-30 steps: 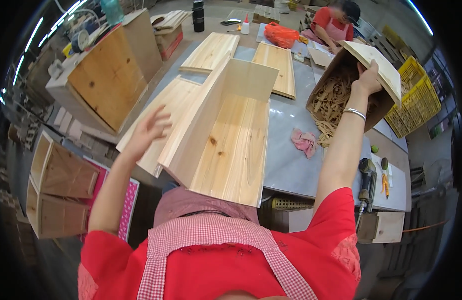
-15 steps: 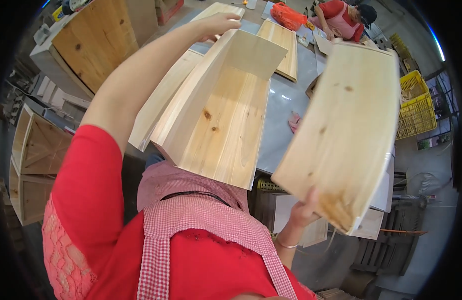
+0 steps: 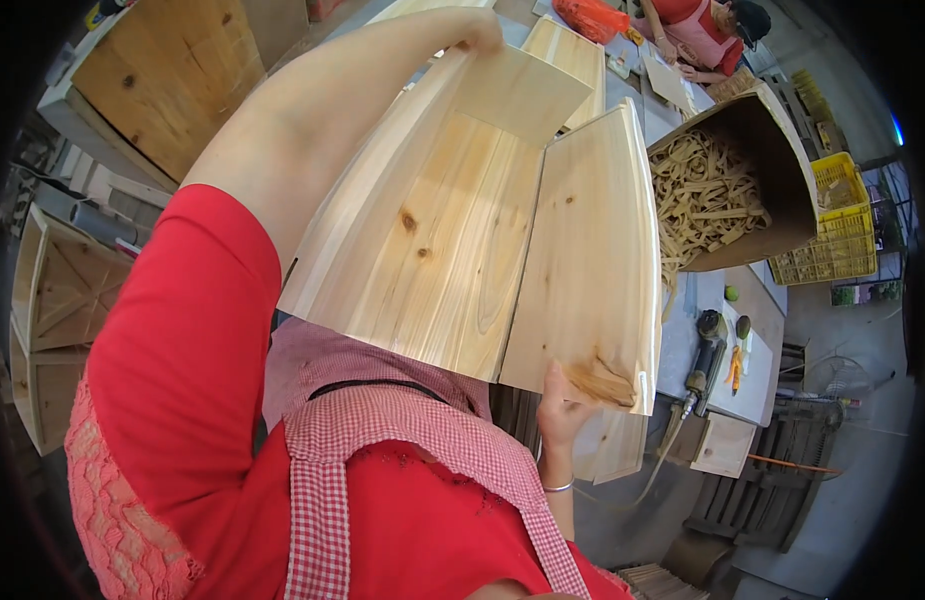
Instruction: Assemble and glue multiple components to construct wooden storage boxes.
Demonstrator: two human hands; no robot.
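An open, partly assembled box of pale knotty wood [image 3: 422,220] rests tilted in front of my apron at the table's near edge. My left hand [image 3: 482,30] reaches over its far end and grips the top of the end panel; some of its fingers are hidden. A separate wooden board [image 3: 582,250] stands along the box's right edge, with a thin dark seam between them. Near the board's lower end, beside a brown stained patch, my right hand [image 3: 560,410] holds it, thumb on the face showing and other fingers mostly behind.
Right of the board, a cardboard box [image 3: 792,190] holds tan curled strips [image 3: 707,190]. A power tool with a hose [image 3: 704,360] lies on the table [image 3: 757,395]. Across it works another person [image 3: 697,35]. Beyond are a yellow crate [image 3: 832,240] and a red plastic bag [image 3: 587,15].
My right hand has brought the board left, from apart to against the box's right edge. The cardboard box and power tool have come into sight. My left arm has shifted slightly farther over the box.
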